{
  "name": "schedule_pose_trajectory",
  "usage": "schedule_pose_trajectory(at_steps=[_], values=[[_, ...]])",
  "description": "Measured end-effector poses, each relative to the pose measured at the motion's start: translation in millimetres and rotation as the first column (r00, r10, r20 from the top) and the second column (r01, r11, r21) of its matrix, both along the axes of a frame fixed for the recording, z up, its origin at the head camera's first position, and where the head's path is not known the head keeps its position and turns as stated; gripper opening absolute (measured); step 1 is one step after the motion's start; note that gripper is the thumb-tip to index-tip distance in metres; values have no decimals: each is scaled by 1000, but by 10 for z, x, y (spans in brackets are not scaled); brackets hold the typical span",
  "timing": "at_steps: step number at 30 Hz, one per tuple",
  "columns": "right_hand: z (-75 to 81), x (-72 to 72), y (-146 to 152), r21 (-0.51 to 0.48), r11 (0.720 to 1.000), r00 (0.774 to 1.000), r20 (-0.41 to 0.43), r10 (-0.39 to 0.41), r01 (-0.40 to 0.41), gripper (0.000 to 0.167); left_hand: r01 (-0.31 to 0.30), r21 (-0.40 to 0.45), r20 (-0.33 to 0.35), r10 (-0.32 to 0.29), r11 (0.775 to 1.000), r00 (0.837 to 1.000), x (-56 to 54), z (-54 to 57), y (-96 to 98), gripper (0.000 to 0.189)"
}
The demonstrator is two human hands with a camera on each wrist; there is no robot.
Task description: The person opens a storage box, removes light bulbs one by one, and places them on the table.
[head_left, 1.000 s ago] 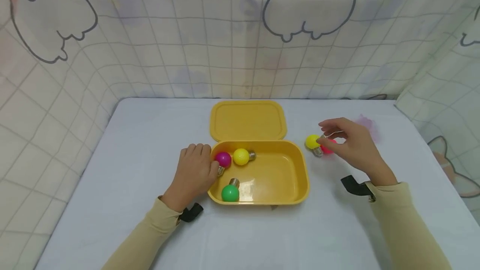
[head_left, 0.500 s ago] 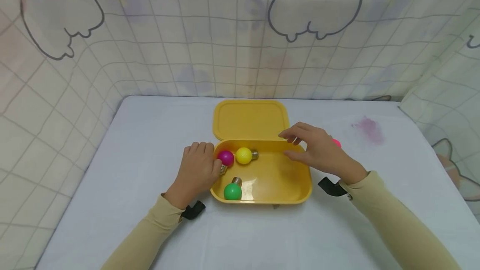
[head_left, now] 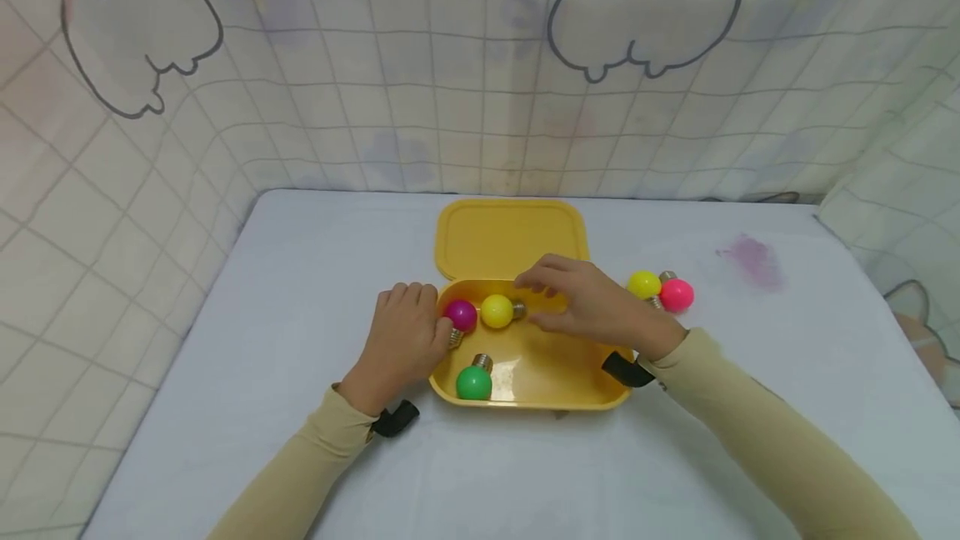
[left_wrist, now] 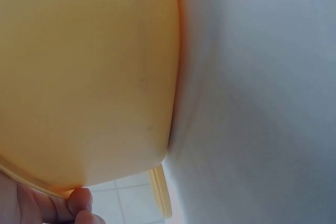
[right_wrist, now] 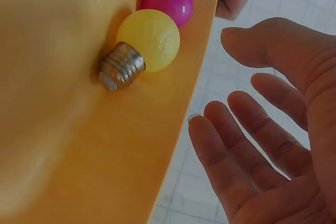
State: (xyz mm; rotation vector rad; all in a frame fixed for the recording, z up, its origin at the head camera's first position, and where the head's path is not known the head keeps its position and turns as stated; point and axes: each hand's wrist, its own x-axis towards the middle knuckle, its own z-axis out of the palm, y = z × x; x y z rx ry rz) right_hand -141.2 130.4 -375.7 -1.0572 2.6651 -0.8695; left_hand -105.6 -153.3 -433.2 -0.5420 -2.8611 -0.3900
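Note:
A yellow plastic box (head_left: 555,369) lies on the table with magenta (head_left: 460,315), yellow (head_left: 497,312) and green (head_left: 474,383) light bulbs inside. My left hand (head_left: 401,340) grips the box's left rim; its fingers (left_wrist: 79,200) curl over the edge in the left wrist view. Over the box, beside the base of the yellow bulb, hovers my right hand (head_left: 592,307). In the right wrist view, the right hand (right_wrist: 262,119) has thumb and fingers spread apart with nothing between them. That view shows the yellow bulb (right_wrist: 149,40) touching or nearly touching the magenta one.
Behind the box is its yellow lid (head_left: 510,232), laid flat. To the box's right, another yellow bulb (head_left: 643,283) and a pink bulb (head_left: 677,295) lie side by side on the white table (head_left: 337,240). A patterned curtain (head_left: 420,107) surrounds the table.
My right hand has moved left from the loose bulbs on the table to over the box, uncovering those bulbs. The left hand has stayed on the rim. The head view has shifted slightly.

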Motion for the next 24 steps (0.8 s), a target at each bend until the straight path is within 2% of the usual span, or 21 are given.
schedule_pose_trajectory(at_steps=[6, 15, 24], values=[[-16, -24, -135, 11, 999, 999, 17, 33, -33, 42, 5, -1, -15, -5, 1000, 1000, 1, -2, 3, 17], [-125, -71, -229, 16, 995, 994, -52, 100, -99, 45, 7, -16, -17, -7, 1000, 1000, -9, 6, 2, 17], [-214, -90, -292, 107, 991, 996, 5, 84, -84, 47, 0, -14, -9, 0, 1000, 1000, 4, 6, -1, 17]])
